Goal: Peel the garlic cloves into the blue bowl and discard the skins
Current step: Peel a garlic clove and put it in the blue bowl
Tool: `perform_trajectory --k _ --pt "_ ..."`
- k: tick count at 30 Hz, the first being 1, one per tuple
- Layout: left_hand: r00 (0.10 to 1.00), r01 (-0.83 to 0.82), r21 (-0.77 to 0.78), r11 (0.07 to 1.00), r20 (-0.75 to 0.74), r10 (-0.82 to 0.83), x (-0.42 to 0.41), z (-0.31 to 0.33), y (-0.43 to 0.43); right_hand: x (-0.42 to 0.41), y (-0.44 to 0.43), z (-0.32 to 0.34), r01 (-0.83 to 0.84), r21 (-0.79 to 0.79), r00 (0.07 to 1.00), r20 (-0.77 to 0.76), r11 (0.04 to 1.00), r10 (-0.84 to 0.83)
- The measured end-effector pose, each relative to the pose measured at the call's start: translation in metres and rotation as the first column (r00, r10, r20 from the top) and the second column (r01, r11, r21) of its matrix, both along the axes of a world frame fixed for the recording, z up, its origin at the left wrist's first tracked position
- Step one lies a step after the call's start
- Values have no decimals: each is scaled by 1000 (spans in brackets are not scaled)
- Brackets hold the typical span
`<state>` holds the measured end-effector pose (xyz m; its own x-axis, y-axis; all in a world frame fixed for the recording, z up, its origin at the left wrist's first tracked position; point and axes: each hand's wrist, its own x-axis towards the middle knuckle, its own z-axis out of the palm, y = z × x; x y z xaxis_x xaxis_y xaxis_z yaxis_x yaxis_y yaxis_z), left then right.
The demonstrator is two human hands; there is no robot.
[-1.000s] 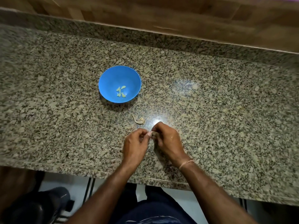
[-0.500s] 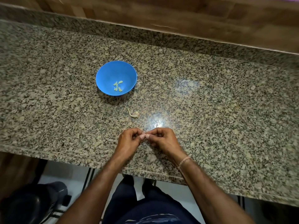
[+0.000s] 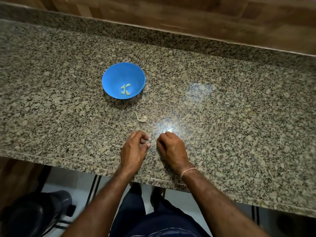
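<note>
The blue bowl [image 3: 109,77] stands on the granite counter [image 3: 239,117] and holds a few pale peeled garlic cloves [image 3: 125,89]. A curled strip of garlic skin [image 3: 142,118] lies on the counter between the bowl and my hands. My left hand [image 3: 135,148] is near the front edge, its thumb and fingertips pinched together on a small garlic clove that they mostly hide. My right hand [image 3: 172,148] sits a short gap to its right with its fingers curled under. Nothing shows in its grip.
A raised granite ledge and a wooden wall [image 3: 188,16] run along the back of the counter. Below the front edge are my legs in dark trousers [image 3: 153,223] and a dark rounded object [image 3: 32,214] on the floor at the lower left.
My two hands, which pinched one small piece together between their fingertips, have pulled apart. A gap now shows between them. The bowl and the loose skin have not moved.
</note>
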<state>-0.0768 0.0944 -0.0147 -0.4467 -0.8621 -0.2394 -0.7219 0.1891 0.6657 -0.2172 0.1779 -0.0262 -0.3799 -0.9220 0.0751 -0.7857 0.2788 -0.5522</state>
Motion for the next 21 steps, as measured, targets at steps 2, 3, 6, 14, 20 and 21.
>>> perform_trajectory --k 2,3,6,14,20,21 --pt "999 -46 67 997 -19 48 -3 1 -1 -4 -2 4 92 40 963 252 995 -99" --pt "994 -83 132 988 -53 91 -6 3 0 -8 -3 8 153 87 882 437 984 -176" --pt "964 -140 309 941 -175 201 -13 4 4 -14 0 18 219 170 604 750 961 -270" --pt "893 -159 457 875 -311 325 -6 9 12 -4 8 35 242 221 266 921 945 -284" --pt "891 -154 450 880 -321 320 -5 13 8 -3 9 33 222 263 287 903 939 -320" --pt "870 -153 518 841 -334 364 -5 13 6 -2 9 31 227 230 386 871 946 -305"
